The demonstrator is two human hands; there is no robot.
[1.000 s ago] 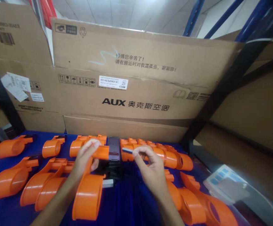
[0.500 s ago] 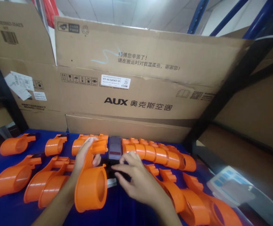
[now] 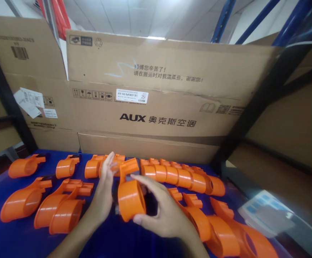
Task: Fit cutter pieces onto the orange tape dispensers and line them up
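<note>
My right hand grips an orange plastic ring with a bracket arm above the middle of the blue table surface. The thumb is at the ring's lower edge, the fingers round its far side. My left hand is open just left of it, fingers stretched upward and partly blurred, holding nothing. Beside that forearm lie two overlapping orange rings, one larger than the other. Behind the held ring a phone is mostly hidden.
A row of small orange rings stands at back right; larger ones lie at front right. Single rings with dark ends sit at left. Cardboard walls the back. A blurred pale blue-and-white object is at right.
The orange ring has passed from my left hand to my right and moved right and slightly up. My left hand has let go and opened. The phone has become mostly covered.
</note>
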